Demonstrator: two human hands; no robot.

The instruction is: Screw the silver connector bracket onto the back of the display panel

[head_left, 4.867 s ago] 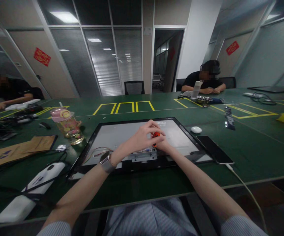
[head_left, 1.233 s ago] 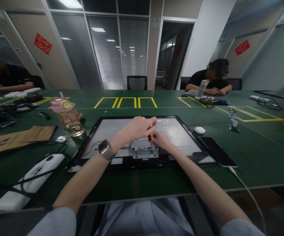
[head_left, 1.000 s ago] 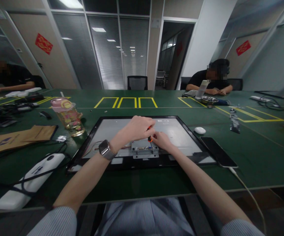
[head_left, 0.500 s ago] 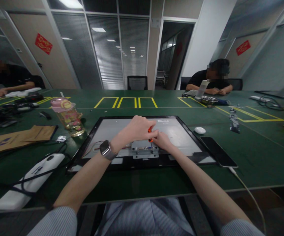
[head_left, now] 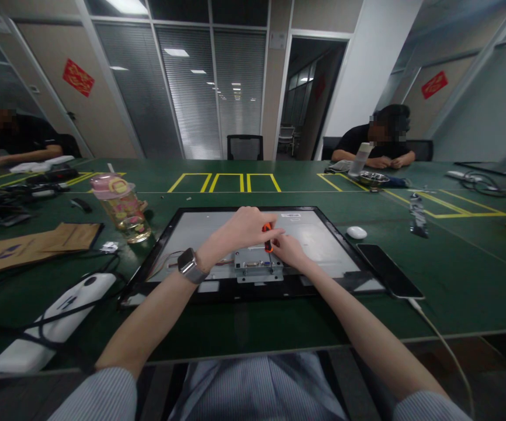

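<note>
An orange-and-black screwdriver (head_left: 267, 237) stands nearly upright over the small metal board bracket (head_left: 259, 272) with its row of ports. From above, my left hand (head_left: 248, 227) grips its handle, fingers bent round it and thumb pointing right. My right hand (head_left: 288, 248) is closed at the lower end of the handle, fingertips pressed together there. The shaft runs down toward the bracket; its tip is too small to make out. Beneath both hands a flat display panel (head_left: 329, 245) lies back side up, black frame round a grey metal back.
Left of the panel stand a pink-lidded bottle (head_left: 124, 213) and a white power strip (head_left: 60, 321) with black cables. A phone (head_left: 388, 272) on a charging cable and a white earbud case (head_left: 356, 233) lie on the right. Two people sit across the green table (head_left: 235, 327).
My hands stay at the same spot. The left thumb and fingers have shifted slightly round the handle, and more of the orange shows. The panel has not moved.
</note>
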